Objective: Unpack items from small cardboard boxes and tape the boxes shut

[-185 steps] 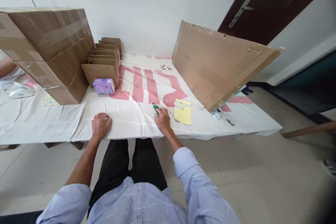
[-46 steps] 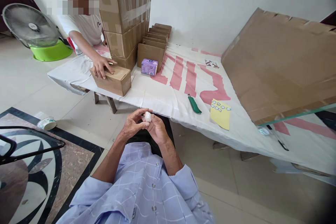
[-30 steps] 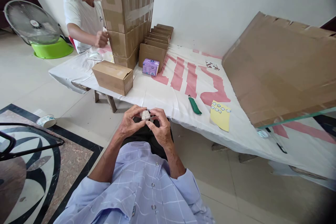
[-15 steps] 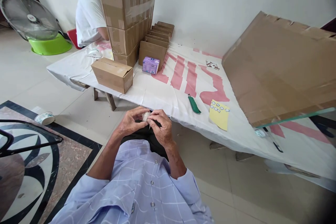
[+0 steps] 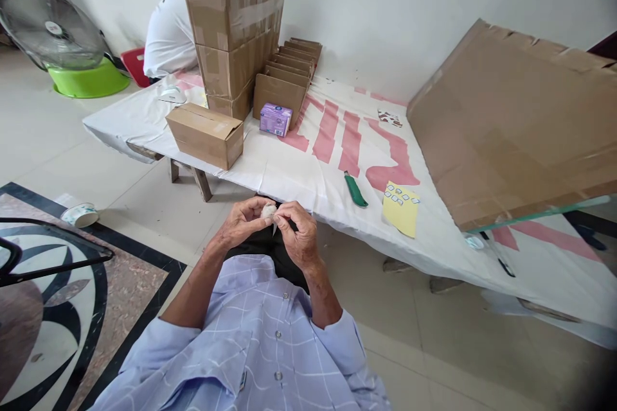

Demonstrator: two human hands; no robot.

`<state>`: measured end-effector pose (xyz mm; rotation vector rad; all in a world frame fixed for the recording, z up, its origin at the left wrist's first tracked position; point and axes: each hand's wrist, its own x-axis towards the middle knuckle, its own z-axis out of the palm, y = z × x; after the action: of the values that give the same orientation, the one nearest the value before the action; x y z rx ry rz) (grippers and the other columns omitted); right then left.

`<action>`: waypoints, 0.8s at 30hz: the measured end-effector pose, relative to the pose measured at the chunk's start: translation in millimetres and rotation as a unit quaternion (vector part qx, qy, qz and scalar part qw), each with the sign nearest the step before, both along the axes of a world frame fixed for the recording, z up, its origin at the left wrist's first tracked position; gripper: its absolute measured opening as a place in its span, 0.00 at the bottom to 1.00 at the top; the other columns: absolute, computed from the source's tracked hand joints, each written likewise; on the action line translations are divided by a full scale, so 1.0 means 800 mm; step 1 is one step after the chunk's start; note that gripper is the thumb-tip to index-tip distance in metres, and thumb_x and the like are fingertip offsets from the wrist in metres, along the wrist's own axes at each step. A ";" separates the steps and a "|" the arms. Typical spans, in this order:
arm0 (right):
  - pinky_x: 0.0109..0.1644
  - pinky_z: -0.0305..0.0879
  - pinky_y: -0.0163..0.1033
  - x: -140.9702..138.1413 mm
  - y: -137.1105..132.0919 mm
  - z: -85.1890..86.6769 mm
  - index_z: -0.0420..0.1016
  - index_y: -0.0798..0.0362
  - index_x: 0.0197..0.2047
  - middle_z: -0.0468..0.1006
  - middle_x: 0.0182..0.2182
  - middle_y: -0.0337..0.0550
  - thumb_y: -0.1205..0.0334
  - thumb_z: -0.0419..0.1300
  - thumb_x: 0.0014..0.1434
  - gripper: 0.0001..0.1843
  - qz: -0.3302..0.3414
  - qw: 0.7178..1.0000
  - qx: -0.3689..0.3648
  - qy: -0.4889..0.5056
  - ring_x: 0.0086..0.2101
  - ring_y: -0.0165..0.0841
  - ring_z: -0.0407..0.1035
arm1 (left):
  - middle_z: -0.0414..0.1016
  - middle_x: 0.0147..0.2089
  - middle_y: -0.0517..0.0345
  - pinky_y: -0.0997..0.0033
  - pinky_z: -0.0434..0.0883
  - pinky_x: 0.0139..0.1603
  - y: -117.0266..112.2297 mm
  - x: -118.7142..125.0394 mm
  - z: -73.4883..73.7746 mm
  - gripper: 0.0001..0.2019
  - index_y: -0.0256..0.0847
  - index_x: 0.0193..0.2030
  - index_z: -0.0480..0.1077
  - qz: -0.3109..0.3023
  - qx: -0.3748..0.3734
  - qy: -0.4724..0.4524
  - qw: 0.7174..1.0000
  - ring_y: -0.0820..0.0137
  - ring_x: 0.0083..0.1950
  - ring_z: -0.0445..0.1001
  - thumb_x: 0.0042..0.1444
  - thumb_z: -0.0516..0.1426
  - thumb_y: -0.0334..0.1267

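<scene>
One cloth-covered worktop [image 5: 294, 173], front edge just beyond the lap [image 5: 284, 263], elbow room either side. Behind stacked boxes [image 5: 236, 32], less of the co-worker [image 5: 168, 35] showing than a second ago. Off that edge, left hand [image 5: 242, 221] and right hand [image 5: 299, 234] together, rid of the green knife [image 5: 356, 191] now lying on the worktop, so likely free for two-handed handling: both grips pinched on a small white lump [image 5: 268, 210].

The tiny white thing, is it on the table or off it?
Off the table: the left hand and right hand hold the white thing between them, above the lap.
</scene>
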<state>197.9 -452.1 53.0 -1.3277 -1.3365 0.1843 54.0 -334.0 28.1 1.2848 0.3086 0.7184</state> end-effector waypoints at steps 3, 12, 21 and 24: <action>0.44 0.72 0.43 -0.003 -0.001 0.004 0.77 0.46 0.34 0.80 0.34 0.40 0.58 0.63 0.73 0.12 -0.005 1.000 -0.005 0.015 0.36 0.36 0.73 | 0.85 0.42 0.52 0.67 0.77 0.47 -0.002 -0.002 0.001 0.22 0.38 0.51 0.85 -0.002 0.003 0.010 1.000 0.65 0.41 0.80 0.54 0.77 0.49; 0.43 0.71 0.40 -0.002 0.003 -0.008 0.74 0.47 0.33 0.76 0.32 0.36 0.55 0.69 0.66 0.12 -0.004 0.991 -0.033 0.133 0.34 0.33 0.71 | 0.86 0.48 0.46 0.62 0.78 0.51 -0.008 -0.004 0.013 0.22 0.38 0.54 0.86 -0.021 0.082 0.030 0.996 0.58 0.48 0.82 0.62 0.71 0.54; 0.47 0.76 0.41 0.005 0.008 -0.025 0.81 0.46 0.44 0.82 0.43 0.42 0.43 0.74 0.60 0.18 0.035 0.967 -0.099 0.233 0.45 0.38 0.77 | 0.85 0.60 0.46 0.62 0.82 0.52 -0.012 0.000 0.015 0.24 0.44 0.66 0.82 -0.057 0.070 0.020 0.996 0.57 0.55 0.84 0.68 0.66 0.50; 0.47 0.76 0.41 0.003 0.009 -0.024 0.82 0.46 0.40 0.83 0.44 0.42 0.43 0.74 0.61 0.16 0.020 0.973 -0.073 0.219 0.44 0.37 0.77 | 0.86 0.54 0.47 0.66 0.84 0.46 -0.011 0.006 0.001 0.27 0.44 0.66 0.81 -0.035 0.031 0.005 0.999 0.61 0.48 0.85 0.65 0.70 0.52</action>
<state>200.1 -444.7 34.0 -1.2884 -0.9878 0.5793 59.0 -342.7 28.7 1.3529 0.2491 0.6658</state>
